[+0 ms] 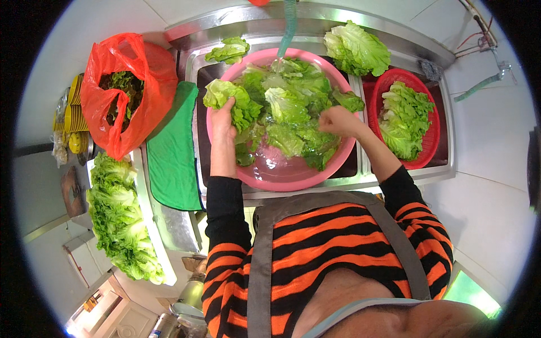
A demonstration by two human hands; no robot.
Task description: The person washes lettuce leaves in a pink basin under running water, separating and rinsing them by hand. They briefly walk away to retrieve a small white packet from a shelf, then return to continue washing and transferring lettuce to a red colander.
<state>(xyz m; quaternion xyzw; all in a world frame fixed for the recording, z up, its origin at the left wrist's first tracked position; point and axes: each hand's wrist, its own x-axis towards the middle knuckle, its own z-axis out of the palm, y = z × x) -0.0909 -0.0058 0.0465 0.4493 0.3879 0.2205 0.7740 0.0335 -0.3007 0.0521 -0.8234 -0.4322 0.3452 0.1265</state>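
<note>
My left hand grips a few green lettuce leaves at the left rim of a pink plastic basin. The basin rests in a stainless steel sink and holds water with many loose lettuce leaves floating in it. Over the right part of the basin is my right hand, its fingers curled in at the water's surface; whether a leaf is in them is hidden. Just behind that hand, a darker leaf leans on the basin's right rim. Water runs into the basin from a green hose.
A red basket with lettuce stands in the right sink bowl. More lettuce lies on the back ledge. At left are a red plastic bag of leaves, a green cloth and a white tray heaped with lettuce.
</note>
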